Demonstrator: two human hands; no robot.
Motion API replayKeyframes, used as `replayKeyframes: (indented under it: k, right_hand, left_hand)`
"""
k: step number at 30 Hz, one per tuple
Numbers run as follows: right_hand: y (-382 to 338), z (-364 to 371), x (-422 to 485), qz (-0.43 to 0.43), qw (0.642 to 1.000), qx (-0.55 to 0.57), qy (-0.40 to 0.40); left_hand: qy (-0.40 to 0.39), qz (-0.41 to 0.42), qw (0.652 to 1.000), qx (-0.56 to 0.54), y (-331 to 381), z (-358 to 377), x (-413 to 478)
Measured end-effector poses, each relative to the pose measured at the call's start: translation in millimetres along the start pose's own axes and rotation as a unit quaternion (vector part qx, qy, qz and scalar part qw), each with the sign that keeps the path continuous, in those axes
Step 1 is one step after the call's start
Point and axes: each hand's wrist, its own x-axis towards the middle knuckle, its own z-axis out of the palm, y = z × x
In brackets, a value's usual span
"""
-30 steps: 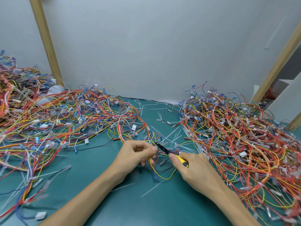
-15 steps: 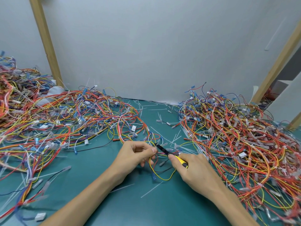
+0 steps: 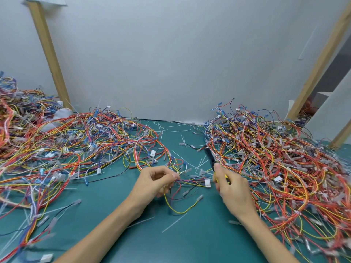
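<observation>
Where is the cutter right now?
In the head view, the cutter is right of centre, held in the right hand, its black tip at the left edge of the right wire pile.

Head-worn wide camera looks forward and down, close over the table [image 3: 190, 242].

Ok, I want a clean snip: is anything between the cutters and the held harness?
Nothing visible does. The cutters in the right hand point up, clear of the harness the left hand pinches; only tie scraps on the mat lie between.
</observation>
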Motion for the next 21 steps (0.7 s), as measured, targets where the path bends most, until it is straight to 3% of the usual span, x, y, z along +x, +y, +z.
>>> replayKeyframes:
  k: [5,8,13,21]
  right_hand:
    - [8.0,-1.2,5.8,0.144,0.964,0.221,0.015]
    - [8.6,-1.9,7.9,0.179,0.940,0.291,0.013]
    - [8.1,-2.9,7.6,0.190,0.929,0.319,0.013]
    - [9.0,-2.0,8.2,0.185,0.929,0.321,0.019]
  left_hand:
    - [-0.034,0.080,0.988,0.125,5.4,5.9,-5.2]
    - [-0.107,0.088,0.983,0.123,11.9,9.4,-11.1]
    - [-0.303,0.021,0.943,0.136,17.6,10.0,-18.3]
    - [-0.398,-0.049,0.906,0.134,27.9,4.3,-23.2]
